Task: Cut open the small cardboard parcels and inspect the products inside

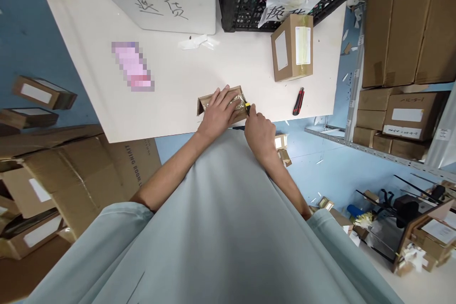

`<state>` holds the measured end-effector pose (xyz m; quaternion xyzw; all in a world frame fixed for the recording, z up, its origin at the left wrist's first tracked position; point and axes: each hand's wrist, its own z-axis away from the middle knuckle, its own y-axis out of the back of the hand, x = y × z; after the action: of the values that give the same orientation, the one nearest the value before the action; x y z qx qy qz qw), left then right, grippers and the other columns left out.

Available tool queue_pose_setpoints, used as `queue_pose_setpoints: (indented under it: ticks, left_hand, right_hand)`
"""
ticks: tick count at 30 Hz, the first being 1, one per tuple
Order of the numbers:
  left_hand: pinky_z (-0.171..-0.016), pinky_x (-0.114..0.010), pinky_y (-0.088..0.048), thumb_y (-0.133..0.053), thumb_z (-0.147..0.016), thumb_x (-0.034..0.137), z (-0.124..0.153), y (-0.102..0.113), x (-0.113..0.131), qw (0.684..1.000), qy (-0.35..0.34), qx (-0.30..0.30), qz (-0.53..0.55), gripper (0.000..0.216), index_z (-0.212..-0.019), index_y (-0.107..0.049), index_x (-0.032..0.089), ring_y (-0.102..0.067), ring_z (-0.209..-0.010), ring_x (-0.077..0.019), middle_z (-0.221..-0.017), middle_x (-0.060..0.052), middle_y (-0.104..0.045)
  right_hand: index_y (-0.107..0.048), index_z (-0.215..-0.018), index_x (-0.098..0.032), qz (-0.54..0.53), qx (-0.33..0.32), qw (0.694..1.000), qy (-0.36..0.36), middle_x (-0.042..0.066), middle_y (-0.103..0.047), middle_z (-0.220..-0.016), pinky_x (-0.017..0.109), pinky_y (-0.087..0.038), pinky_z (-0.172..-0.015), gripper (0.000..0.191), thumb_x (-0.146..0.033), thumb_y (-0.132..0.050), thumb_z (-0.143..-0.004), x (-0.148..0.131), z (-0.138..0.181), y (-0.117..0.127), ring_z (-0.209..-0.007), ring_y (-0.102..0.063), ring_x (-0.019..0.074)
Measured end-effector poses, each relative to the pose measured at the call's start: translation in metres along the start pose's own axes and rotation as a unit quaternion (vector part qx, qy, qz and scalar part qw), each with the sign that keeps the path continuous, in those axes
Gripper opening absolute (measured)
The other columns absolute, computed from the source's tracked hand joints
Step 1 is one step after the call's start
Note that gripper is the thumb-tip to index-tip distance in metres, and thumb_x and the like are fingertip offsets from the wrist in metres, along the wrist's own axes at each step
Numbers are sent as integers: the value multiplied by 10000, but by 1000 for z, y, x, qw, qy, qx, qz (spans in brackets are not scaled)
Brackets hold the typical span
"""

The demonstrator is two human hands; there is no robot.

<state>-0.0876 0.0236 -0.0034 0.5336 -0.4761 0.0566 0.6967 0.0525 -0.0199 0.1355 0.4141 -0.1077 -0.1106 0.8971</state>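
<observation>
A small cardboard box with shiny tape lies at the front edge of the white table. Across its top my left hand rests flat, fingers stretched out and a little apart. My right hand is closed around a box cutter, of which a yellow and black end shows against the box's right side. Most of the cutter is hidden by my fingers. To the right, a red and black utility knife lies on the table, touched by neither hand.
A taped carton stands by a black plastic crate at the back. Left of it sits a white foam box. A blurred pink item lies on the left. Large cartons and a loaded shelf flank the table.
</observation>
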Motion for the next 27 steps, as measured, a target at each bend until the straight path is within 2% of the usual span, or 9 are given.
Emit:
queue_pose_setpoints:
  ticks: [5,11,18,27]
  left_hand:
    - [-1436,-712,-253,-489,-1170,377,2,0,9,1000,-3,-22,22,410,-1536,-662,308,-388,-1737,-346,-1667,-117,-653]
    - [-1427,-724,-279,-450,-1158,319,-1,2,18,999,-5,-48,18,410,-1476,-709,312,-383,-1738,-341,-1655,-89,-664]
    - [-1408,-725,-321,-548,-1130,285,-1,1,14,999,-10,-46,-8,434,-1539,-693,269,-445,-1699,-376,-1655,-133,-659]
    - [-1395,-735,-356,-565,-1112,290,8,2,20,999,-4,-51,-16,449,-1537,-708,301,-467,-1685,-383,-1676,-106,-653]
  right_hand:
    - [-370,-1785,-115,21,-33,999,-8,232,-818,-1248,344,-627,-934,596,-195,-344,-1195,11,14,-5,-1139,-839,284]
    - [-382,-1752,-48,2,-79,997,-20,257,-831,-1229,344,-621,-941,583,-231,-363,-1199,20,21,-1,-1155,-840,297]
    - [-411,-1734,-29,-16,-65,998,-1,259,-830,-1224,333,-624,-929,561,-202,-354,-1203,20,9,-3,-1159,-840,295]
    - [-497,-1670,-54,-29,-99,994,23,262,-823,-1255,353,-622,-956,514,-246,-395,-1204,36,13,8,-1186,-830,312]
